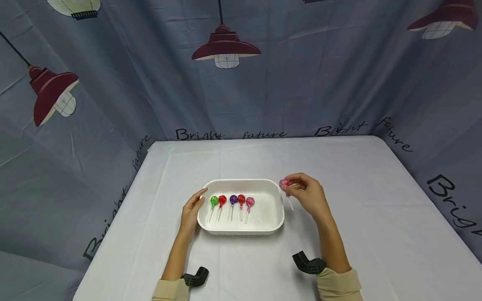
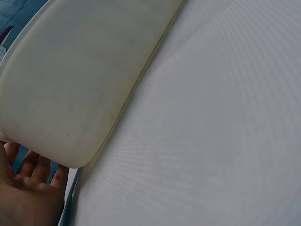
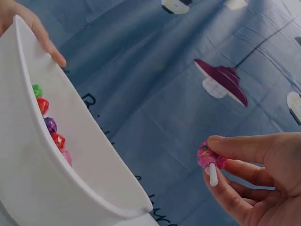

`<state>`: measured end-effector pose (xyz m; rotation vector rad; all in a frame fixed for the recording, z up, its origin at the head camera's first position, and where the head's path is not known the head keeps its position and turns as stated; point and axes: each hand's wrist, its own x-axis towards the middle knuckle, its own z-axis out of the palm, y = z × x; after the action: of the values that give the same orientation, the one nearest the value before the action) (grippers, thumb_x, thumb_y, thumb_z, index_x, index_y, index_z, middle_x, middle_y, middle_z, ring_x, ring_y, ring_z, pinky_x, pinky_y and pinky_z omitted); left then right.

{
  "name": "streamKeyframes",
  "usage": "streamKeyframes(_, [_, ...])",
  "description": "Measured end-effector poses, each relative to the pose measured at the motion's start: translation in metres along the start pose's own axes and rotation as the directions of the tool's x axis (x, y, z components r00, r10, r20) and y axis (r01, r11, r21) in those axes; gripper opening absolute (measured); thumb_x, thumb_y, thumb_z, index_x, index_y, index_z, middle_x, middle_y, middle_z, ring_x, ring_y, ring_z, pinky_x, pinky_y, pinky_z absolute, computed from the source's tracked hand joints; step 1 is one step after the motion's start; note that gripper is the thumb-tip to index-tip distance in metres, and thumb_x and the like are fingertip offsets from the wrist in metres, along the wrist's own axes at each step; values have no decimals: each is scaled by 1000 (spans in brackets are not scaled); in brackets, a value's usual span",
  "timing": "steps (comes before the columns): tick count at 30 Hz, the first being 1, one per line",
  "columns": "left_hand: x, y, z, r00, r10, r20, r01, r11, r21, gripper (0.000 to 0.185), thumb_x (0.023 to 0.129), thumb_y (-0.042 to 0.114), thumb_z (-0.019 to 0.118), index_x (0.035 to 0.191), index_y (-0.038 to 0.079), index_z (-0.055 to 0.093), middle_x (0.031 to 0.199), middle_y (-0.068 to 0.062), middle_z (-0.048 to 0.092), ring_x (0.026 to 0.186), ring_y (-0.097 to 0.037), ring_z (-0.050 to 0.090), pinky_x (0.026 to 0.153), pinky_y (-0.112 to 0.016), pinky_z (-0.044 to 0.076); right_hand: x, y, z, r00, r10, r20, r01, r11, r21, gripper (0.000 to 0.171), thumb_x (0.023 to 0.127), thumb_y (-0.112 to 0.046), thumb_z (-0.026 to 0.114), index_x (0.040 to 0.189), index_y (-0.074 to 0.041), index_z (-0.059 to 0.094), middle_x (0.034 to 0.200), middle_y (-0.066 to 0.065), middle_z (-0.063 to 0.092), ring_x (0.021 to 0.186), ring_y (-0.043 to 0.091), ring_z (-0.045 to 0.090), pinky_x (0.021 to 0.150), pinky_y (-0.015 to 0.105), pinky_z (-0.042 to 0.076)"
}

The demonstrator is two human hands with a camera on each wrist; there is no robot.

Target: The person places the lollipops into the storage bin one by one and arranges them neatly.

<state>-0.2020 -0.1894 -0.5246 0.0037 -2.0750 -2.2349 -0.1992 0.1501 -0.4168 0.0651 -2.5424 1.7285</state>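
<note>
Left hand [image 1: 193, 209] is resting against the left wall of the white tray [image 1: 241, 184], fingers fairly straight along the rim and thumb side up; it is steadying the tray, not curling round it. The left wrist view is showing only the tray's underside and the pale surface [image 1: 357, 175].

Tray is sitting mid-surface. Five lollipops are lying in it in a row, sticks pointing near: green lollipop [image 1: 214, 201], red lollipop [image 1: 222, 200], purple lollipop [image 1: 233, 199], second red lollipop [image 1: 241, 199], pink lollipop [image 1: 250, 202]. Right part of the tray is holding nothing.

Right hand [image 1: 306, 194] is hovering just beside the tray's right rim, pinching a sixth lollipop, the held pink lollipop [image 3: 210, 157], between thumb and fingertips at the wrapped head; the white stick is pointing down.

Count: six lollipops, one tray.

Handling, as judged: each sweet is looking very light, hard-headed, with a thin stiff stick. Wrapper is probably slick, so pinching where stick meets head should be giving the surest hold. A drop could be cracking the candy.
</note>
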Motion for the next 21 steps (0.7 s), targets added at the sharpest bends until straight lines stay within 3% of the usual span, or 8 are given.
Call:
streamKeyframes(8, [0, 1, 1, 1000, 5, 4, -5, 1000, 1, 35, 94, 24, 53, 127, 15, 56, 137, 2, 45, 129, -12, 35, 107, -26, 28, 5, -4, 12, 1000, -9, -17, 9, 1000, 28, 40, 79, -27, 74, 109, -6, 61, 95, 10, 65, 74, 15, 65, 68, 20, 51])
streamKeyframes(13, [0, 2, 1, 1000, -7, -5, 7, 1000, 4, 33, 93, 26, 54, 126, 18, 57, 136, 5, 46, 128, -9, 36, 107, -26, 28, 6, -8, 23, 1000, -14, -15, 14, 1000, 26, 39, 78, -27, 74, 109, -7, 60, 97, 9, 65, 74, 17, 65, 71, 25, 52])
streamKeyframes(17, [0, 2, 1, 1000, -3, 0, 3, 1000, -9, 34, 94, 24, 54, 126, 15, 56, 136, 3, 45, 128, -11, 36, 107, -26, 29, 8, -1, 34, 999, -40, -25, 41, 997, 60, 38, 78, -29, 75, 108, -8, 61, 95, 7, 64, 72, 16, 64, 67, 26, 51])
streamKeyframes(21, [0, 3, 1, 1000, -4, 4, 4, 1000, -22, 33, 94, 22, 53, 127, 14, 56, 136, 3, 45, 128, -10, 36, 106, -23, 30, 9, 0, 45, 999, 13, -45, -11, 998, 58, 35, 79, -27, 74, 106, -7, 62, 93, 8, 64, 72, 15, 64, 66, 25, 51])
